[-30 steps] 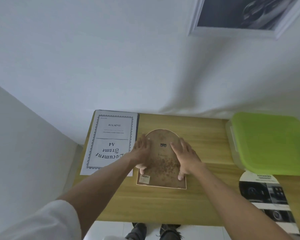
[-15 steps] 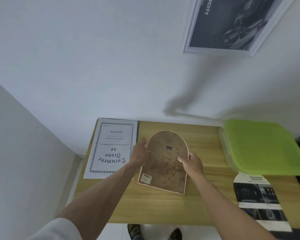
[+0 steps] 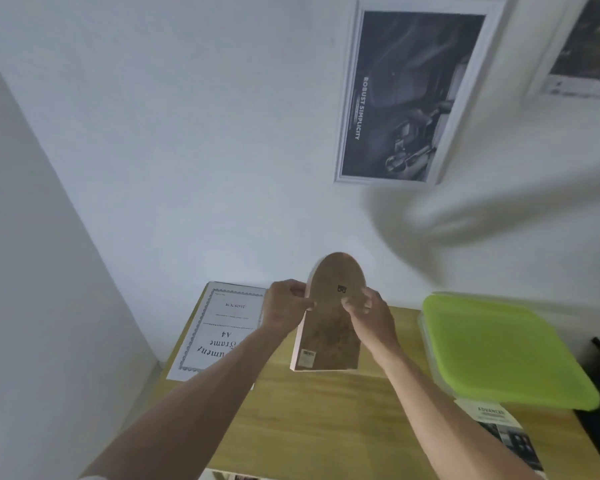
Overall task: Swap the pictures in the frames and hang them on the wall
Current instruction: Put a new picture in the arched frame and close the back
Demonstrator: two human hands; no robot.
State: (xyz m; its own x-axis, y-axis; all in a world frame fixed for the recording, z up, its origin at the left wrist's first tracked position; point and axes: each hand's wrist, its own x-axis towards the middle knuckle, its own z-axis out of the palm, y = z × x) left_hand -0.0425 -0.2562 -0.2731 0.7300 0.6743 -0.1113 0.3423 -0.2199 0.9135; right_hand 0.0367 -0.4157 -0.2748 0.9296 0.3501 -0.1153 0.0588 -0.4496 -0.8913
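Observation:
An arched picture frame point(image 3: 328, 336) with a brown backing board faces me, lifted off the wooden table point(image 3: 326, 417) and tilted up toward the wall. My left hand point(image 3: 286, 308) grips its left edge and my right hand point(image 3: 368, 311) grips its right edge near the arched top. A small black hanger sits near the top of the backing. A white-framed dark poster point(image 3: 406, 95) hangs on the wall above. The front of the arched frame is hidden.
A printed "Document Frame A4" sheet point(image 3: 219, 329) lies at the table's left end. A container with a green lid point(image 3: 499, 348) stands on the right, a car picture sheet point(image 3: 506, 434) in front of it. Another framed picture point(image 3: 586, 50) hangs at the top right.
Both hands have taken the arched frame by its edges and raised it off the table toward the wall. The view has tilted upward, showing more of the hung poster.

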